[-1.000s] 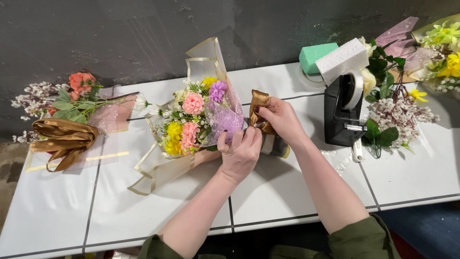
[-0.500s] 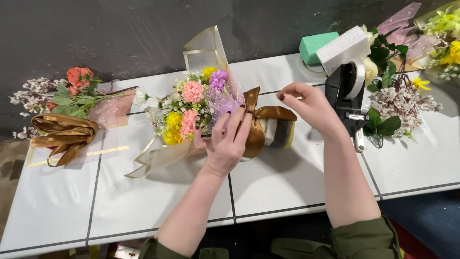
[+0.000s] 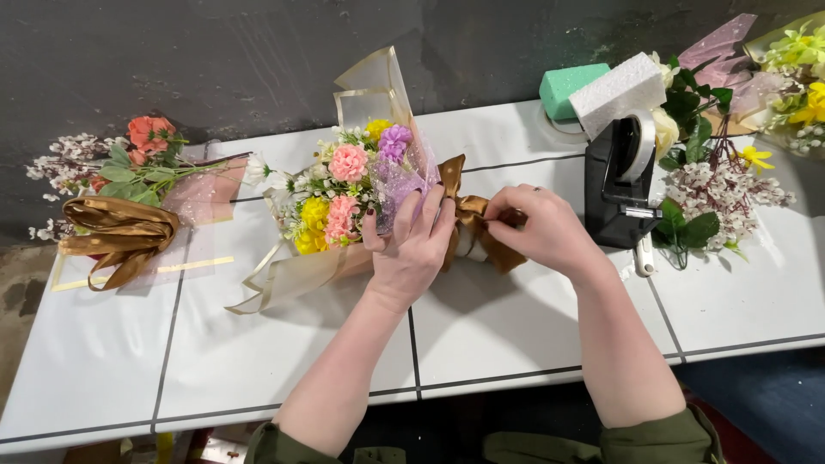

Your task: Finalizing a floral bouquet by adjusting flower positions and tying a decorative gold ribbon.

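Gold ribbon [image 3: 468,225], slack a moment ago, now sits cinched on the bouquet [image 3: 361,193]; right hand [image 3: 541,230] pinches it at three o'clock, left hand [image 3: 412,249] grips the wrap.

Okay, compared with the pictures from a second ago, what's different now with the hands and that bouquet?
The right hand, which had swung out to the right with the bronze ribbon, has come back in and pinches it at the bouquet stem. The left hand has shifted slightly but keeps pressing the wrap. The finished bouquet on the left, the tape dispenser and the foam blocks have stayed put.
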